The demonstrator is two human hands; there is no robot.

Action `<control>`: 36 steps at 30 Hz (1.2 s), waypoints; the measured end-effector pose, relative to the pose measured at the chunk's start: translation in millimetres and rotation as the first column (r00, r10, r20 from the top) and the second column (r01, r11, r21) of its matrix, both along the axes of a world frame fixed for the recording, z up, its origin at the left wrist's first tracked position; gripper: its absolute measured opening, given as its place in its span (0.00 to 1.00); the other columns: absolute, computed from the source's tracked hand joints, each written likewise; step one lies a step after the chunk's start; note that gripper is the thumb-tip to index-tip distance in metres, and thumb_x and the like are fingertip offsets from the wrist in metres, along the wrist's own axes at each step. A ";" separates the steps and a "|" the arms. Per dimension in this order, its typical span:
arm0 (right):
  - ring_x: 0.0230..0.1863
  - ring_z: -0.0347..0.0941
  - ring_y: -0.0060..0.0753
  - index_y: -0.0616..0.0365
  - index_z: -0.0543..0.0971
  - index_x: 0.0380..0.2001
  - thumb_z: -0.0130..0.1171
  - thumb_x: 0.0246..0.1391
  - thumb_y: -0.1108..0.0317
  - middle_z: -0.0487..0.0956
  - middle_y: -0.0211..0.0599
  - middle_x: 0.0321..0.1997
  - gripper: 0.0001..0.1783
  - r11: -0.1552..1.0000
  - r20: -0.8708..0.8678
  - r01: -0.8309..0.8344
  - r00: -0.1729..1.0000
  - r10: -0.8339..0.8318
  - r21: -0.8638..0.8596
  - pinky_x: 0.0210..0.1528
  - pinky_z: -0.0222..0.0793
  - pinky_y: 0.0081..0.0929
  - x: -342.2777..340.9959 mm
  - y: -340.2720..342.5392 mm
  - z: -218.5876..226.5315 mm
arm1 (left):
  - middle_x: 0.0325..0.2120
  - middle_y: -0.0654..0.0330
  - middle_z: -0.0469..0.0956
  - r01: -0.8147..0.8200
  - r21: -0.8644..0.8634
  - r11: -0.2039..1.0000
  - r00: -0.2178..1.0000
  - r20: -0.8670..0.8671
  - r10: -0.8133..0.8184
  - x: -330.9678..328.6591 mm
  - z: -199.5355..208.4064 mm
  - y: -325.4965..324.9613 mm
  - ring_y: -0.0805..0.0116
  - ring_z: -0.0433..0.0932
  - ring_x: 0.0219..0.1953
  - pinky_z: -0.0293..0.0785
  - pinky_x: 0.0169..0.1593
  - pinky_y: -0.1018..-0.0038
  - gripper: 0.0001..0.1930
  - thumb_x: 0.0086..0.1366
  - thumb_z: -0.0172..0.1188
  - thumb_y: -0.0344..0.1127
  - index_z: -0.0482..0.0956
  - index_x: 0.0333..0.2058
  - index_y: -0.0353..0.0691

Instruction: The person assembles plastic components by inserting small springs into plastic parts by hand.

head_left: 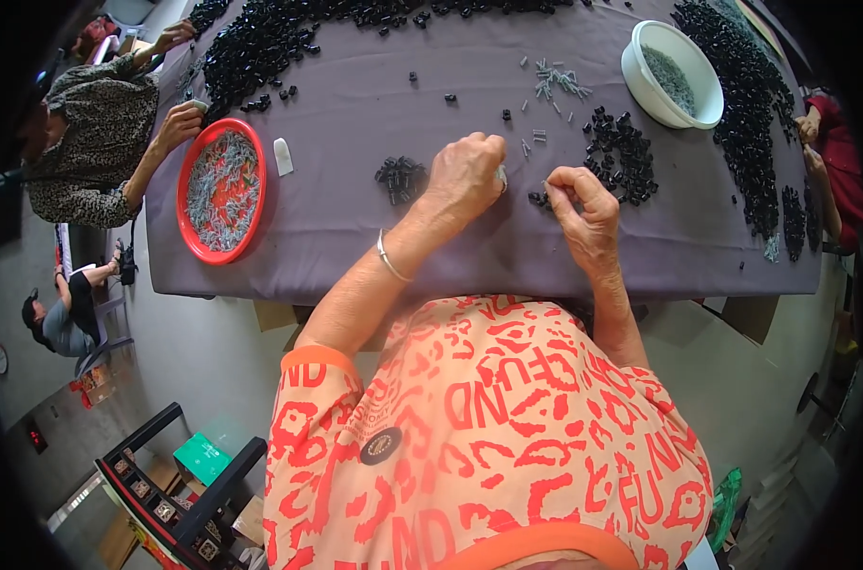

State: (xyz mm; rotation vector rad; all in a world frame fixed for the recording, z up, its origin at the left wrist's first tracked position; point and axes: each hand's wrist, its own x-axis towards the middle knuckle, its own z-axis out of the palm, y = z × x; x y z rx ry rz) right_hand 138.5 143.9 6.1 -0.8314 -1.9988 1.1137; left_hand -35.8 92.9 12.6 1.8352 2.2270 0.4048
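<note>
My left hand [468,174] is closed in a fist above the table, with a bit of something pale showing at its thumb side; what it is I cannot make out. To its right, my right hand [585,218] has thumb and forefinger pressed together, and whatever is in the pinch is too small to name. Several small black plastic parts lie right beside those fingertips. Beyond the right hand spreads a loose heap of black parts [631,157]. A smaller cluster of black parts [400,179] lies left of my left wrist. Thin grey pins [560,78] are scattered farther off.
A red oval basin [188,223] with grey pins stands at the left, a white piece [282,157] beside it. At the far right is a white bowl [641,100] of pins. Large black heaps [260,47] line the grey-clothed table [346,114]. Other people work at both sides.
</note>
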 end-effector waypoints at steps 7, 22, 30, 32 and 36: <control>0.27 0.64 0.12 0.63 0.75 0.30 0.57 0.50 0.81 0.71 0.25 0.27 0.04 0.995 -0.071 -0.024 0.997 0.017 -0.097 0.30 0.62 0.13 -9.4 -7.3 5.7 | 0.35 0.52 0.79 -0.331 -0.331 0.884 -0.224 0.937 0.267 3.8 -7.3 -32.4 0.70 0.80 0.29 0.78 0.30 0.79 0.13 0.59 0.59 0.28 0.75 0.43 0.31; 0.28 0.72 0.25 0.64 0.75 0.29 0.58 0.47 0.81 0.76 0.34 0.28 0.04 0.991 0.016 -0.117 0.993 0.117 0.066 0.32 0.68 0.21 -24.0 -22.2 12.2 | 0.34 0.54 0.79 -0.424 -0.250 0.870 -0.421 0.905 0.055 26.1 -2.6 -65.9 0.70 0.80 0.33 0.78 0.32 0.79 0.11 0.61 0.55 0.25 0.75 0.43 0.31; 0.27 0.72 0.25 0.63 0.75 0.29 0.58 0.47 0.81 0.76 0.35 0.28 0.05 0.980 0.069 -0.143 0.989 0.135 0.138 0.31 0.68 0.20 -23.8 -25.4 12.7 | 0.33 0.56 0.79 -0.455 -0.191 0.870 -0.256 0.964 0.078 29.0 -6.6 -70.8 0.71 0.79 0.32 0.77 0.33 0.79 0.09 0.61 0.56 0.25 0.76 0.41 0.31; 0.27 0.72 0.25 0.63 0.75 0.29 0.58 0.47 0.82 0.76 0.35 0.28 0.05 0.975 0.074 -0.143 0.988 0.132 0.170 0.31 0.68 0.20 -24.0 -25.6 13.5 | 0.33 0.56 0.79 -0.472 -0.169 0.865 -0.242 0.969 0.057 29.3 -7.4 -71.4 0.72 0.79 0.32 0.77 0.34 0.79 0.09 0.61 0.56 0.26 0.76 0.40 0.31; 0.26 0.72 0.26 0.63 0.75 0.29 0.58 0.47 0.81 0.76 0.35 0.27 0.05 0.986 0.067 -0.119 0.992 0.112 0.119 0.30 0.68 0.21 -24.6 -25.8 14.2 | 0.34 0.55 0.79 -0.479 -0.165 0.862 -0.251 0.967 0.046 28.2 -10.3 -72.6 0.71 0.80 0.34 0.77 0.35 0.78 0.11 0.61 0.58 0.30 0.77 0.41 0.32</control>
